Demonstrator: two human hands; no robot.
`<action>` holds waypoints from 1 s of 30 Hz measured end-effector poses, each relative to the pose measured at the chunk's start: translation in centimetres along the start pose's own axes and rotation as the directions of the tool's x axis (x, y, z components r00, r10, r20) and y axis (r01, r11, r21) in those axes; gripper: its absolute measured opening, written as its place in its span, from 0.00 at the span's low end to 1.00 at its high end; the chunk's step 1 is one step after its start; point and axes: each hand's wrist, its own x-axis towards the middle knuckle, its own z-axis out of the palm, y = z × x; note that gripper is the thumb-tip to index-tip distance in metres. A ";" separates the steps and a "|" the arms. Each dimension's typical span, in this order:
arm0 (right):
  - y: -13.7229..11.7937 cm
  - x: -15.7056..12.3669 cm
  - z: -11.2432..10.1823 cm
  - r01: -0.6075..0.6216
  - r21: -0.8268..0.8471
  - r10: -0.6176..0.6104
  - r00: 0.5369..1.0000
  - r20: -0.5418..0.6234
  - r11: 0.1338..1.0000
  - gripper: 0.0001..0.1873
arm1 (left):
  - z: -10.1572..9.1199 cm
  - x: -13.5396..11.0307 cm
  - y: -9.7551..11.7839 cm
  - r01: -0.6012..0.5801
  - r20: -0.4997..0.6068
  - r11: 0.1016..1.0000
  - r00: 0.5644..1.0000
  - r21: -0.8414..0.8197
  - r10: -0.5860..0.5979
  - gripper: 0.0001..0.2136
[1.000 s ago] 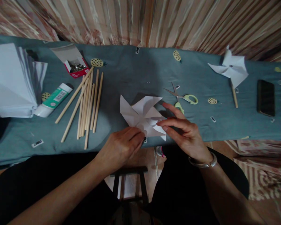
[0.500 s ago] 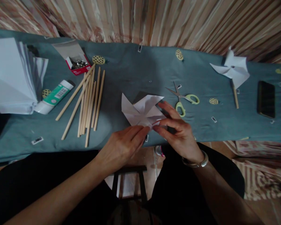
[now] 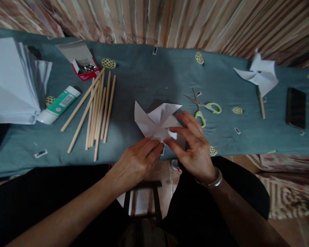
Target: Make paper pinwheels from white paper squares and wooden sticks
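A white paper pinwheel (image 3: 154, 125) with folded blades lies near the front edge of the cloth-covered table. My left hand (image 3: 139, 159) has its fingers closed on the pinwheel's near edge. On the right side of the paper is my right hand (image 3: 193, 147), fingers apart, with thumb and fingertips touching or just beside the near and right blades. Green-handled scissors (image 3: 201, 105) lie partly open just beyond my right hand. Left of the pinwheel, several wooden sticks (image 3: 96, 113) lie in a loose bundle.
A paper stack (image 3: 10, 82) and a glue tube (image 3: 59, 104) occupy the left side, with an open red box of metal pins (image 3: 86, 67) behind the sticks. A finished pinwheel on a stick (image 3: 264, 75) and a phone (image 3: 295, 108) lie at right. A curtain (image 3: 154, 20) hangs behind.
My right hand's thumb and fingers have spread, where they were pinching near the paper's near edge. My left hand stays at the near edge. The view has shifted slightly.
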 end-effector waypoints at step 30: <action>0.2 -1.0 0.8 0.155 -0.095 -0.146 0.985 0.091 0.983 0.19 | 0.1 0.3 -0.1 0.108 -0.015 0.987 0.994 -0.116 -0.111 0.10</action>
